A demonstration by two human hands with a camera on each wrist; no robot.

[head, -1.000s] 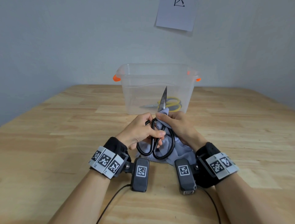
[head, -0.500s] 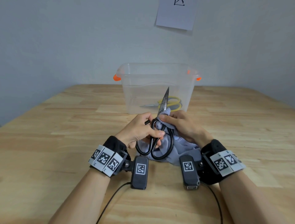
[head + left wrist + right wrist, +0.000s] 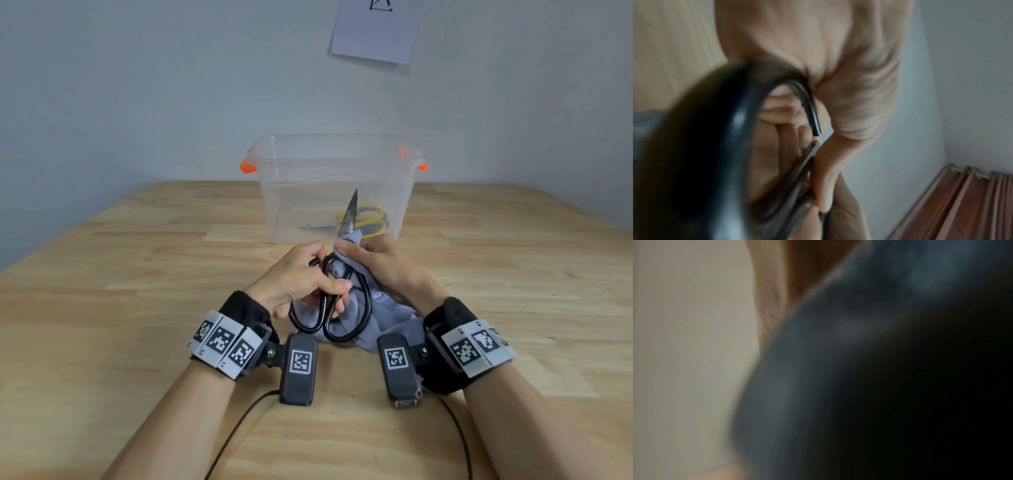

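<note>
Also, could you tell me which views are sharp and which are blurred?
Head view: sharp, evenly lit, black scissors and grey cloth crisp. Left wrist view: handle loop near the lens smears, left hand soft. Right wrist view: wholly blurred, a dark mass, likely the cloth, fills the right.

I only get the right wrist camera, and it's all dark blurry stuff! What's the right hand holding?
Observer: The right hand grips a grey cloth, pinched round the blade of the black scissors.
Operator: Who holds the scissors?
Observer: The left hand grips one handle loop, and the blade tip points up and away.
Operator: What's behind them?
Observer: A clear tub with yellow scissors lying inside.
</note>
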